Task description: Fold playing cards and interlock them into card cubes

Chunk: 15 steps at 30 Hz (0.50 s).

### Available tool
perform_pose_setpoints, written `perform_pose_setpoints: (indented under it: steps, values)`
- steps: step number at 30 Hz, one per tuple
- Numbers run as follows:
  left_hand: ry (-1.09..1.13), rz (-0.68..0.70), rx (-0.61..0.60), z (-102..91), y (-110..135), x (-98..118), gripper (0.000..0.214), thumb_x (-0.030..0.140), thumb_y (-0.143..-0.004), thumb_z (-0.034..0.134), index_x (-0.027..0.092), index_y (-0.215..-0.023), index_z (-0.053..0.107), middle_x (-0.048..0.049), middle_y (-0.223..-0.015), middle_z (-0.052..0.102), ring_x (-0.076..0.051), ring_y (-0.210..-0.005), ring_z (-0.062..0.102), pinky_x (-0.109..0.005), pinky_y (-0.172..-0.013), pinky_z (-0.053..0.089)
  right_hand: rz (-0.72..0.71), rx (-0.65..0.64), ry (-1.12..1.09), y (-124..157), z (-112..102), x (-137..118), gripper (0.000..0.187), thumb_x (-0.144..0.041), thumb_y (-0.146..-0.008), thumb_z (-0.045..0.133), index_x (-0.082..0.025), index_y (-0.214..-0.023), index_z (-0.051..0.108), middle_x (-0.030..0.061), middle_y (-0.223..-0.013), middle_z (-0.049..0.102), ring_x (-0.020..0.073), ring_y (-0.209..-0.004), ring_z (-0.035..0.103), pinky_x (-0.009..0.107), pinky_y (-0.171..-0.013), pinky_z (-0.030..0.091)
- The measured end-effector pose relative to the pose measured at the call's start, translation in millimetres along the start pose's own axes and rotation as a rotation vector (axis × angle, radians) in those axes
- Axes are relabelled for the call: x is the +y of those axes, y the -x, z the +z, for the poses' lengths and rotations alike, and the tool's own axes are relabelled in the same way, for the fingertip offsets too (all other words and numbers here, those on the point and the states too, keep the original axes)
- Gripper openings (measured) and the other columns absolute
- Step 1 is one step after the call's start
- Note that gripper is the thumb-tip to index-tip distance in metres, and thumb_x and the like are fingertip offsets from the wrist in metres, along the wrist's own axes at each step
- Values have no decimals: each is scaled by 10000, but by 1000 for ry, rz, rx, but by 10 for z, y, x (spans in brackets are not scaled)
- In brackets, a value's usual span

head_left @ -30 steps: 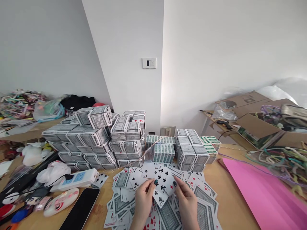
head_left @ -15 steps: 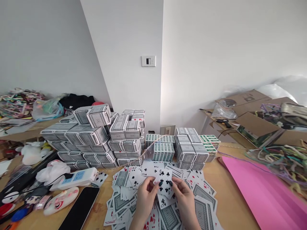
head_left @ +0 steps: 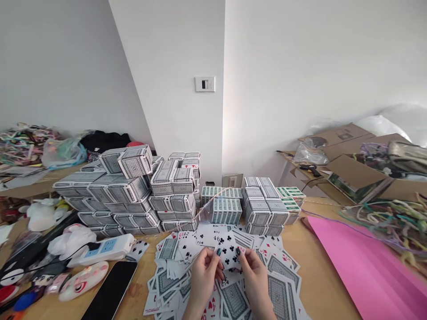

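Note:
Between my two hands is a six of clubs playing card (head_left: 227, 255), face up. My left hand (head_left: 205, 275) pinches its left side, the dark-nailed thumb on top. My right hand (head_left: 254, 278) grips the right side, where the corner of another card with a red 2 (head_left: 243, 250) shows by the thumb. Both hands are over a loose heap of playing cards (head_left: 169, 280), some face up and some with grey patterned backs showing. How many cards are held cannot be made out.
Behind the heap stand stacked blocks of grey-backed cards (head_left: 125, 191) and green-white card packs (head_left: 227, 210). To the left lie a phone (head_left: 110, 291), a power strip (head_left: 106, 249) and clutter. On the right are a pink sheet (head_left: 363, 266), cords and cardboard boxes (head_left: 362, 180).
The six of clubs has tilted and shifted slightly left in my hands. A red 2 corner now shows by my right thumb. The camera view has turned very slightly.

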<state>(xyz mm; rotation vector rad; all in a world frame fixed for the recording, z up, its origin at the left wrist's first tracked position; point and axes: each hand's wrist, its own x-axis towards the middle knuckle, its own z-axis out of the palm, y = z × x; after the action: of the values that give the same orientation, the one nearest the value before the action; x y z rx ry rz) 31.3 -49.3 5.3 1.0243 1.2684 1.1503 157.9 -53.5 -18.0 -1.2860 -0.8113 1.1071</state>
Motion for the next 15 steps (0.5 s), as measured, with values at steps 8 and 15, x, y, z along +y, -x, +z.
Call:
perform_pose_setpoints:
  steps: [8,15]
  values:
    - [-93,17,-65,44,27,-90,351,506,-773,466,209,-601,391,48,-464,475,-99,-335,427,-212,-370,348,-1,-36,-36,-16,-22,36,367,-540,-718,569,-181,-796,560,-18,-543,513,137,-480,454,216,-458,378]
    - [-224,65,-16,45,44,-75,346,529,-792,416,218,-643,394,55,-457,449,-106,-349,398,-215,-385,324,-11,-123,-94,13,-26,-75,408,-513,-692,614,-170,-911,571,67,-748,656,197,-605,579,268,-556,456]
